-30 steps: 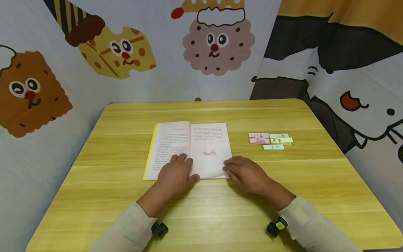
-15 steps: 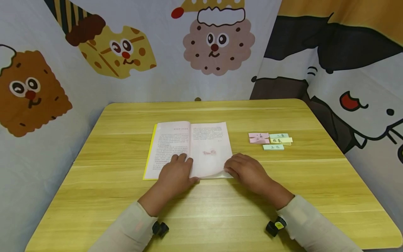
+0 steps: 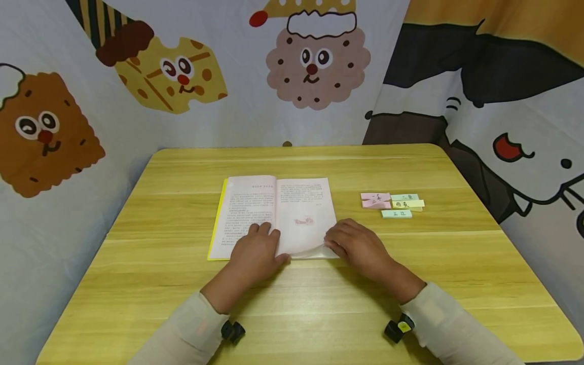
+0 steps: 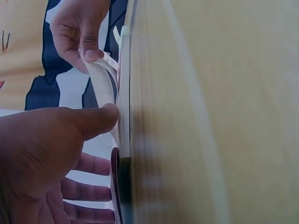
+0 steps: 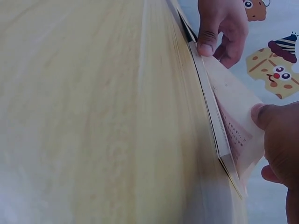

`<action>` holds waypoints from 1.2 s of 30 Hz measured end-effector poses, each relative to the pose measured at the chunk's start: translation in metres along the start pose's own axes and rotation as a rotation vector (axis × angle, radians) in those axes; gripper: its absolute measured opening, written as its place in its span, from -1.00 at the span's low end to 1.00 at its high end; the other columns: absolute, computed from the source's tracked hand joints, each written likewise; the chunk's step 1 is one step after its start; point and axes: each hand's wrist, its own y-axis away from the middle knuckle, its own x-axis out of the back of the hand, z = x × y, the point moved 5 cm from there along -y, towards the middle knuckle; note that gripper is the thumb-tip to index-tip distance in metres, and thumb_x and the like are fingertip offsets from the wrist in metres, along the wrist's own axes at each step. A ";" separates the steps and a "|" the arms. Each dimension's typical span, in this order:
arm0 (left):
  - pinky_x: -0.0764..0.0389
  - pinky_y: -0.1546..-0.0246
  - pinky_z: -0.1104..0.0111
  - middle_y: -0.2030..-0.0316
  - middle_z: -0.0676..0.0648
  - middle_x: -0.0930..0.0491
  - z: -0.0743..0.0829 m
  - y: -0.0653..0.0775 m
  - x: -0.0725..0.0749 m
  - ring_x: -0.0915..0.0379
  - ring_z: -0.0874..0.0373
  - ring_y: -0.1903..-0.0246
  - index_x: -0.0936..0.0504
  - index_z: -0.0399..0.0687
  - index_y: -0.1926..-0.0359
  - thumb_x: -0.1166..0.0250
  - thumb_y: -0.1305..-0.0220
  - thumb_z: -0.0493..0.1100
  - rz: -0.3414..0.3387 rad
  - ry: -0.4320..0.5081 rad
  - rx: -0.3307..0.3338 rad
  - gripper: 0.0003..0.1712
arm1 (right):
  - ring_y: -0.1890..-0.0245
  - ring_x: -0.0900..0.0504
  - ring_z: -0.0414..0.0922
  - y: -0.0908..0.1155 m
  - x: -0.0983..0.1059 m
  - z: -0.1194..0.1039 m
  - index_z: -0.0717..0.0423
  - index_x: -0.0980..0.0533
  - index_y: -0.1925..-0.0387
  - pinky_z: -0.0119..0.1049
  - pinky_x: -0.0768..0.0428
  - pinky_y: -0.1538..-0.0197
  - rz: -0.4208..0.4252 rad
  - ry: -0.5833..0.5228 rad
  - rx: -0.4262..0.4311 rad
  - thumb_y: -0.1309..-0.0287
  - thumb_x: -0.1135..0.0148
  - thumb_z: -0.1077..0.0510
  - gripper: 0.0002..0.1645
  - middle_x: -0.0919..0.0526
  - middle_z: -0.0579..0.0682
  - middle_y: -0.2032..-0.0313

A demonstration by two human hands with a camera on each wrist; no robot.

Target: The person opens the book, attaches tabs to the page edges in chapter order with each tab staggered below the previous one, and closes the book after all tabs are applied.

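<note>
An open book (image 3: 298,203) with a yellow cover edge lies on the table, its left page full of print and its right page bearing a small reddish picture. My left hand (image 3: 255,256) rests on the lower part of the book near the spine, fingers spread, the thumb on the bottom edge. At the right page's lower corner my right hand (image 3: 360,248) pinches a page between thumb and fingers. In the right wrist view that page (image 5: 233,88) is bent up from the stack, with print showing underneath. The left wrist view shows the raised paper (image 4: 100,81) curving.
Several handwritten paper strips, pink (image 3: 375,201), yellow (image 3: 407,204) and green (image 3: 396,214), lie right of the book. The wooden table (image 3: 292,304) meets a cartoon-printed cloth (image 3: 246,121) behind it.
My right hand has shifted slightly, and the right page's lower corner has lifted off the pages below. My left hand stays nearly still on the book.
</note>
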 end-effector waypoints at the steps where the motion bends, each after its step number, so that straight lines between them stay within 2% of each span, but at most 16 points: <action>1: -0.46 0.52 0.15 0.14 -0.13 -0.45 0.000 0.000 0.001 -0.34 -0.05 0.19 -0.55 -0.12 0.12 -0.28 -0.03 0.35 0.001 -0.002 0.000 -0.33 | -0.02 -0.44 -0.17 0.000 0.000 0.000 -0.01 -0.57 0.10 -0.24 -0.42 -0.07 0.000 0.009 -0.010 -0.14 -0.29 0.03 -0.72 -0.58 -0.17 0.11; 6: -0.46 0.52 0.16 0.13 -0.11 -0.47 -0.001 0.000 0.001 -0.36 -0.05 0.18 -0.56 -0.08 0.16 -0.19 -0.16 0.26 0.001 -0.006 0.011 -0.48 | -0.16 -0.36 -0.08 0.001 0.003 0.004 0.04 -0.32 -0.27 -0.14 -0.46 -0.05 0.014 0.053 -0.096 -0.11 -0.29 -0.11 -0.27 -0.45 -0.03 -0.13; 9: -0.46 0.51 0.17 0.15 -0.09 -0.49 -0.003 -0.001 0.001 -0.37 -0.04 0.20 -0.56 -0.09 0.19 -0.12 -0.19 0.16 0.011 0.007 0.023 -0.57 | -0.18 -0.34 -0.04 0.003 0.005 0.006 0.06 -0.19 -0.35 -0.12 -0.51 0.03 0.042 0.050 -0.124 -0.06 -0.32 -0.15 -0.10 -0.38 0.04 -0.19; 11: -0.48 0.49 0.16 0.14 -0.08 -0.51 -0.004 -0.001 0.001 -0.38 -0.03 0.19 -0.56 -0.12 0.16 -0.08 -0.19 0.12 0.021 0.024 0.034 -0.57 | -0.18 -0.35 -0.04 0.003 0.005 0.006 0.07 -0.26 -0.31 -0.12 -0.51 0.04 0.045 0.050 -0.112 -0.06 -0.32 -0.13 -0.17 -0.38 0.04 -0.18; 15: -0.51 0.45 0.16 0.14 -0.09 -0.55 -0.007 -0.003 0.001 -0.41 -0.02 0.19 -0.58 -0.25 0.12 -0.04 -0.25 0.16 0.037 0.062 0.072 -0.45 | -0.14 -0.37 -0.08 0.005 0.001 0.004 0.04 -0.53 -0.03 -0.15 -0.46 -0.04 0.000 0.028 -0.051 -0.10 -0.32 -0.05 -0.53 -0.46 -0.02 -0.09; 17: -0.49 0.50 0.18 0.25 -0.10 -0.55 -0.009 -0.003 0.001 -0.42 0.00 0.26 -0.60 -0.30 0.21 -0.01 -0.28 0.22 0.048 0.088 0.103 -0.38 | -0.12 -0.38 -0.10 0.005 -0.002 0.003 0.01 -0.59 0.09 -0.16 -0.43 -0.07 -0.031 0.011 -0.028 -0.12 -0.30 -0.01 -0.67 -0.50 -0.05 -0.05; 20: -0.46 0.59 0.19 0.38 -0.11 -0.53 -0.011 -0.003 0.003 -0.43 0.02 0.37 -0.63 -0.31 0.36 -0.01 -0.30 0.27 0.083 0.135 0.140 -0.32 | -0.10 -0.40 -0.13 0.007 -0.006 0.004 -0.01 -0.61 0.14 -0.19 -0.43 -0.07 -0.063 -0.002 -0.009 -0.15 -0.28 0.02 -0.75 -0.52 -0.07 -0.01; 21: -0.47 0.58 0.18 0.40 -0.13 -0.53 -0.012 -0.003 0.004 -0.44 0.02 0.38 -0.63 -0.33 0.35 0.00 -0.30 0.26 0.096 0.151 0.150 -0.32 | -0.09 -0.40 -0.13 0.007 -0.007 0.004 -0.01 -0.61 0.14 -0.19 -0.43 -0.07 -0.067 -0.005 -0.004 -0.15 -0.28 0.03 -0.76 -0.52 -0.07 0.00; 24: -0.53 0.49 0.14 0.28 -0.22 -0.58 -0.014 -0.003 0.006 -0.49 -0.04 0.28 -0.59 -0.42 0.13 -0.01 -0.32 0.23 0.117 0.188 0.171 -0.30 | -0.07 -0.42 -0.15 0.008 -0.008 0.004 -0.02 -0.61 0.16 -0.21 -0.42 -0.08 -0.070 -0.016 0.009 -0.17 -0.26 0.05 -0.79 -0.54 -0.08 0.03; 28: -0.55 0.34 0.07 0.12 -0.30 -0.55 -0.018 -0.004 0.008 -0.49 -0.12 0.15 -0.35 -0.40 -0.20 -0.05 -0.33 0.18 0.127 0.223 0.208 -0.26 | -0.04 -0.45 -0.17 0.008 -0.009 0.004 -0.04 -0.61 0.16 -0.23 -0.39 -0.10 -0.078 -0.027 0.021 -0.20 -0.23 0.05 -0.81 -0.56 -0.13 0.07; 36: -0.53 0.41 0.10 0.11 -0.26 -0.51 -0.024 -0.004 0.009 -0.46 -0.11 0.19 -0.15 -0.22 -0.32 -0.25 -0.20 -0.05 0.207 0.201 0.212 -0.24 | 0.02 -0.48 -0.20 0.010 -0.013 0.004 -0.04 -0.60 0.17 -0.24 -0.40 -0.09 -0.106 -0.021 0.021 -0.22 -0.21 0.04 -0.81 -0.57 -0.20 0.13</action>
